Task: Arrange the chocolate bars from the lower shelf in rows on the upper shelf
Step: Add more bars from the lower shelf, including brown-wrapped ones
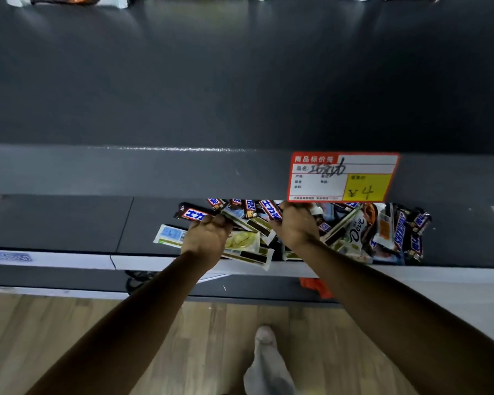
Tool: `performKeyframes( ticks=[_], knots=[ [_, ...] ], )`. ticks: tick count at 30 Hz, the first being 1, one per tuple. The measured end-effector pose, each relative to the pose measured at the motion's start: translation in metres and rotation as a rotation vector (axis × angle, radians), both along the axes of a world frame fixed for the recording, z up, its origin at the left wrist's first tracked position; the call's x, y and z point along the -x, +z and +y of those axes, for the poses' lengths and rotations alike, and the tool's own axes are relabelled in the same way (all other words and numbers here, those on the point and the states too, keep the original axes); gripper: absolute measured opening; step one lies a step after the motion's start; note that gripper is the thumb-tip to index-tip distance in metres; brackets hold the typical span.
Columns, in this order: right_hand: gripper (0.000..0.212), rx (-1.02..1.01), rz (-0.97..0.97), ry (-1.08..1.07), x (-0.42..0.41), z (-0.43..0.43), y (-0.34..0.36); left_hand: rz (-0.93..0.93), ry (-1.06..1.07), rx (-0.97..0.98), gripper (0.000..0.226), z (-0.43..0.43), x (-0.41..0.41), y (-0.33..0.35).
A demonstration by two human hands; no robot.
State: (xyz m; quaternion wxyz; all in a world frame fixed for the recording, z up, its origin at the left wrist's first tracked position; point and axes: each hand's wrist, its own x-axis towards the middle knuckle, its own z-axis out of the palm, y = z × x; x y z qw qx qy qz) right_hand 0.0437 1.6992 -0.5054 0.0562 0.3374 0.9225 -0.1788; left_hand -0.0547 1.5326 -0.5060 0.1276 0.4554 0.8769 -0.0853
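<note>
- The upper shelf is a wide dark grey board, and only a few wrapped goods lie along its far edge.
- The lower shelf sits below it, dark with a pale front edge.
- The chocolate bars lie in a loose heap on the lower shelf, right of its middle, reaching its front edge.
- A red and yellow price tag hangs on the upper shelf's front edge, above the heap.
- The left hand curls its fingers round pale-wrapped bars at the heap's left end.
- The right hand bends its fingers down into the heap under the tag; what they clamp cannot be told.
</note>
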Motion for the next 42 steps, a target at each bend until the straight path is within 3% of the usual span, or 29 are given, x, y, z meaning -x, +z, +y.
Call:
performKeyframes(
  ticks=[5, 14, 21, 25, 33, 38, 42],
  knots=[
    [0.029, -0.038, -0.006, 0.006, 0.000, -0.002, -0.005, 0.073, -0.029, -0.018, 0.049, 0.001, -0.003, -0.002],
    [0.032, -0.032, 0.157, 0.005, -0.025, -0.009, 0.014, 0.090, 0.026, -0.109, 0.043, -0.009, -0.012, 0.014],
    [0.037, -0.093, 0.308, 0.069, -0.058, -0.037, 0.057, 0.198, -0.079, -0.112, 0.047, -0.032, -0.040, 0.062],
    [0.038, -0.168, 0.442, 0.108, -0.083, -0.061, 0.088, 0.266, -0.142, -0.248, 0.048, -0.054, -0.060, 0.107],
    [0.039, -0.330, 0.845, 0.135, -0.120, -0.106, 0.180, 0.429, -0.268, -0.721, 0.038, -0.104, -0.084, 0.202],
    [0.038, -0.306, 1.043, 0.108, -0.107, -0.111, 0.254, 0.580, -0.292, -0.882, 0.035, -0.104, -0.073, 0.267],
    [0.038, -0.299, 1.190, 0.133, -0.083, -0.096, 0.291, 0.639, -0.310, -0.879, 0.045, -0.089, -0.050, 0.301]
  ],
)
